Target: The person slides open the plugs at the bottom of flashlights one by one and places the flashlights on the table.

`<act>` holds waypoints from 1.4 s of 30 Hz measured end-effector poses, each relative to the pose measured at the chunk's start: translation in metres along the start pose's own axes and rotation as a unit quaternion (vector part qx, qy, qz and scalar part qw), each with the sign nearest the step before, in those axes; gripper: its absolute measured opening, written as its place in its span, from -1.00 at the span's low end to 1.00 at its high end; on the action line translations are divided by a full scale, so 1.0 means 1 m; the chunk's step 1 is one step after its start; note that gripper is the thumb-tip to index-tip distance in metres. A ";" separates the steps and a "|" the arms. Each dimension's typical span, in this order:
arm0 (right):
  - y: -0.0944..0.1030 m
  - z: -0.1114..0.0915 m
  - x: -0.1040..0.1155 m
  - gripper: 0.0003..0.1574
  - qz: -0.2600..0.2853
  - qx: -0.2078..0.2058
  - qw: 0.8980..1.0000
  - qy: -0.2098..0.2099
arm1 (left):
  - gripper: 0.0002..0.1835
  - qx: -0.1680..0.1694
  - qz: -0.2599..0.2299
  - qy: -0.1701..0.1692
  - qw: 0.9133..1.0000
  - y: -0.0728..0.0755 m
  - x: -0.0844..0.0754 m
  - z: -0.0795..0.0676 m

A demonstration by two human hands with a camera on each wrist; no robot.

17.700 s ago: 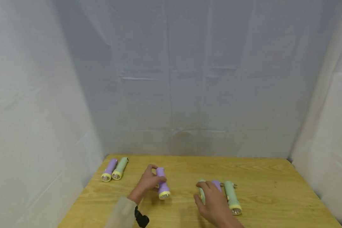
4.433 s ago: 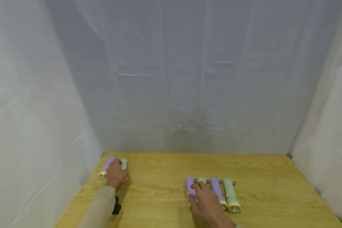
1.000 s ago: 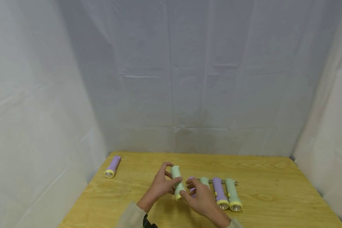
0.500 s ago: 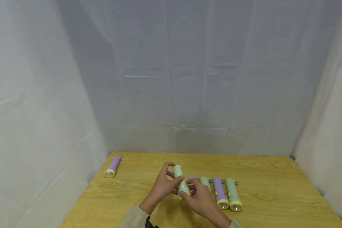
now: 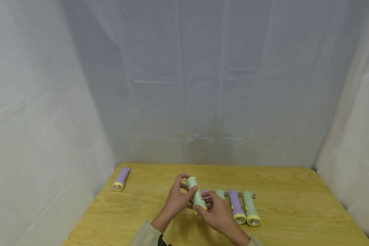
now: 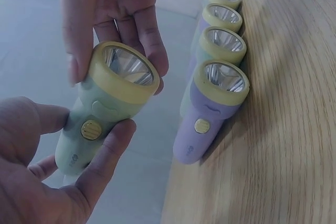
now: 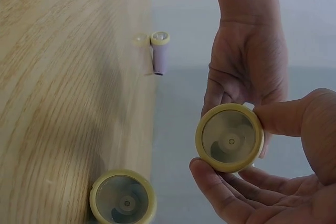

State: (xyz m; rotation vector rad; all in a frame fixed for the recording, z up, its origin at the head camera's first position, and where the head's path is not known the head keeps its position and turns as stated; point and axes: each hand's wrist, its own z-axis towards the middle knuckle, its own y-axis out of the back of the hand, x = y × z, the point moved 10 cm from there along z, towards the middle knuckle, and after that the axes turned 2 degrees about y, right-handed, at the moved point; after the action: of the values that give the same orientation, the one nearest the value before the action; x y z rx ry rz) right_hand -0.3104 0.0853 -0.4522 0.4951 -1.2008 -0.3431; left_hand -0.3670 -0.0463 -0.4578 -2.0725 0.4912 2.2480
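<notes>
Both hands hold a light green flashlight (image 5: 196,196) with a yellow head, tilted above the table's middle. My left hand (image 5: 176,199) grips its body, thumb and fingers on either side of the yellow switch in the left wrist view. My right hand (image 5: 219,213) pinches the yellow head (image 7: 229,162) between thumb and fingers. Right beside the hands, a row of flashlights lies on the table: a purple flashlight (image 6: 202,124) partly hidden by my right hand, a green flashlight (image 5: 220,193), a purple flashlight (image 5: 236,205) and a green flashlight (image 5: 250,209).
A lone purple flashlight (image 5: 122,178) lies near the left edge of the wooden table (image 5: 295,205). Small metallic pieces (image 5: 254,196) show between and beside the rear ends of the row. White sheets (image 5: 215,102) enclose the back and sides.
The earlier purple flashlight now lies in the row. My left hand has brought the green flashlight from the far left to the middle, where my right hand has taken its head; lately it tilted slightly.
</notes>
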 end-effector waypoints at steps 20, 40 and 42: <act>0.008 -0.006 0.006 -0.45 0.038 -0.022 0.999 -0.005 | -0.34 -0.036 -0.013 0.011 0.999 -0.001 -0.006 -0.008; 0.012 -0.011 0.011 -0.48 0.044 -0.035 0.998 0.004 | -0.41 -0.049 -0.015 0.009 0.999 -0.004 -0.011 -0.011; 0.013 -0.011 0.011 -0.49 0.044 -0.040 0.998 0.008 | -0.40 -0.050 -0.014 0.006 0.999 -0.004 -0.013 -0.012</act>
State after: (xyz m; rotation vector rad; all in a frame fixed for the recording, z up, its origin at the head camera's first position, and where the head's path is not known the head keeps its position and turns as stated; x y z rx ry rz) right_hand -0.2963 0.0929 -0.4390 0.3740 -1.1839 -0.3103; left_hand -0.3536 -0.0434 -0.4468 -2.1260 0.3533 2.2908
